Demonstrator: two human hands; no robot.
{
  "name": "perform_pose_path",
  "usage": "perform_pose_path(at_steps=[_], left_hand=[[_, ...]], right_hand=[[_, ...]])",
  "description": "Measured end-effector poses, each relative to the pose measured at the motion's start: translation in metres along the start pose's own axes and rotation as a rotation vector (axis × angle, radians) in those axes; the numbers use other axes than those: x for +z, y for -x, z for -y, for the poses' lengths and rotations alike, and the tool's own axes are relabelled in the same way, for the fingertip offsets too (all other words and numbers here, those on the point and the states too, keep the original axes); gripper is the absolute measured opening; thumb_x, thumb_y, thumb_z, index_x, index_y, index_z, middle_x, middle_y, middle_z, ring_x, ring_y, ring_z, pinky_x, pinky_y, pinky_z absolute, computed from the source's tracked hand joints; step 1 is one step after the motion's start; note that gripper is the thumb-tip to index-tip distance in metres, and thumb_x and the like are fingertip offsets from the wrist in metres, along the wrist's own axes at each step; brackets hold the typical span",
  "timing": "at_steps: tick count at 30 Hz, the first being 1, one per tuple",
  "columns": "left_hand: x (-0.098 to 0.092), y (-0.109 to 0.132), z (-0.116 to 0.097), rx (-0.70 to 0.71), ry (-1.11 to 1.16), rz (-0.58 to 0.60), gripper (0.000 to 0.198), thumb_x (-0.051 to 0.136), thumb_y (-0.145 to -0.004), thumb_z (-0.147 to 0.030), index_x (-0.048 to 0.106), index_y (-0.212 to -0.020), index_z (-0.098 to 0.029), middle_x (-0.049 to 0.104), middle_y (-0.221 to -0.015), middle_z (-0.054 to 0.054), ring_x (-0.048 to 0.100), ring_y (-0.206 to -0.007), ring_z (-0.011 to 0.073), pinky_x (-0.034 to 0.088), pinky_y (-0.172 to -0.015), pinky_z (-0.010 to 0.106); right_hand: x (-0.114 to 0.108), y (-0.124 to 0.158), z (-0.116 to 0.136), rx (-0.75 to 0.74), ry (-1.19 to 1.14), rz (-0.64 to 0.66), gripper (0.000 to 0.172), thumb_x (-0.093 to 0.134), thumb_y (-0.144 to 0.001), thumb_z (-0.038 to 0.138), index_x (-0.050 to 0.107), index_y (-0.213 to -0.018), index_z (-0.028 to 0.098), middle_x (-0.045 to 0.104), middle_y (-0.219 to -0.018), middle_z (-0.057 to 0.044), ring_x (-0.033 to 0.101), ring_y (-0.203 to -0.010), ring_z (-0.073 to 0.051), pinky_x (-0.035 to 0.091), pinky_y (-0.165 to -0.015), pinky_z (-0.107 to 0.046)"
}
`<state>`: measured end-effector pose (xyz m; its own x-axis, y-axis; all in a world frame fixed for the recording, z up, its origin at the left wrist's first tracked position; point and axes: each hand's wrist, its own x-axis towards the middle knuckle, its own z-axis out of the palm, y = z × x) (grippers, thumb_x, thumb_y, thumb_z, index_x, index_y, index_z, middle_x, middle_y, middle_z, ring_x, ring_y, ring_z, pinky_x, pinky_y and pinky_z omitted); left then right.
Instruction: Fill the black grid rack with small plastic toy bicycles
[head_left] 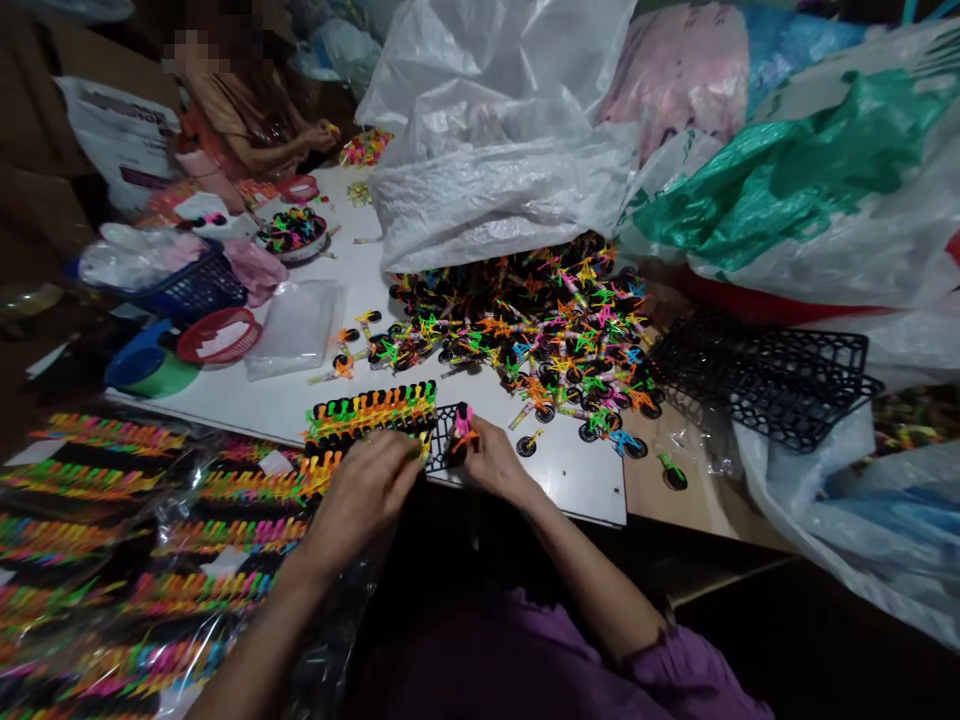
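Observation:
My right hand (491, 455) is closed around a small toy bicycle (463, 428) with pink and orange parts and black wheels. It is over the right end of a black lattice tray (442, 455) at the table's front edge. Colourful toy bicycles (371, 410) stand in tight rows on the left part of this tray. My left hand (375, 475) is over the tray's front side, fingers pinched together by a yellow bit; its fingers partly hide what they grip.
A heap of loose toy bicycles (555, 330) spills from a white sack (502, 200). Empty black trays (772, 375) lie right. Wrapped filled trays (90, 530) are at lower left. A blue basket (187, 285) and red basket (221, 335) stand left. Another person (255, 120) works behind.

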<state>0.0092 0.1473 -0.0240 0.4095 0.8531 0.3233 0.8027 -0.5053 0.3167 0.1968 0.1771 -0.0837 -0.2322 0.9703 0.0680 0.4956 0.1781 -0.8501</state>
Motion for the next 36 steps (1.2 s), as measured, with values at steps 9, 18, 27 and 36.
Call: perform_pose_path(at_steps=[9,18,27,36], left_hand=[[0.035,0.018,-0.008,0.058,-0.036,-0.04,0.023,0.045,-0.086,-0.023,0.054,-0.107,-0.016,0.063,-0.101,0.008,0.056,-0.098,0.0201,0.043,-0.09,0.037],[0.05,0.017,-0.018,0.029,-0.084,-0.225,0.021,0.048,-0.087,-0.025,0.057,-0.103,-0.016,0.067,-0.093,0.006,0.06,-0.089,0.0192,0.045,-0.084,0.034],[0.059,0.028,-0.01,0.127,-0.048,-0.334,0.024,0.042,-0.086,-0.012,0.06,-0.101,-0.017,0.067,-0.093,0.006,0.061,-0.091,0.0176,0.046,-0.086,0.033],[0.053,0.028,-0.01,0.138,-0.096,-0.366,0.023,0.046,-0.084,-0.011,0.061,-0.099,-0.019,0.069,-0.09,0.004,0.063,-0.086,0.0169,0.049,-0.082,0.03]], right_hand=[[0.03,0.013,-0.01,-0.17,0.166,0.035,0.017,0.04,-0.073,0.009,0.049,-0.085,0.018,0.052,-0.082,-0.003,0.048,-0.073,-0.015,0.039,-0.066,-0.025],[0.031,0.01,0.0,-0.136,0.467,0.207,0.02,0.041,-0.082,0.014,0.048,-0.1,0.016,0.054,-0.095,-0.008,0.052,-0.081,-0.018,0.041,-0.071,-0.028],[-0.014,-0.017,-0.003,-0.201,0.303,0.296,0.012,0.05,-0.081,0.015,0.059,-0.088,0.017,0.06,-0.078,0.0,0.054,-0.07,-0.012,0.039,-0.064,-0.02],[-0.028,-0.11,0.022,-0.199,0.922,0.019,0.025,0.04,-0.084,0.007,0.057,-0.1,0.017,0.052,-0.108,-0.012,0.051,-0.094,-0.021,0.041,-0.069,-0.028]])
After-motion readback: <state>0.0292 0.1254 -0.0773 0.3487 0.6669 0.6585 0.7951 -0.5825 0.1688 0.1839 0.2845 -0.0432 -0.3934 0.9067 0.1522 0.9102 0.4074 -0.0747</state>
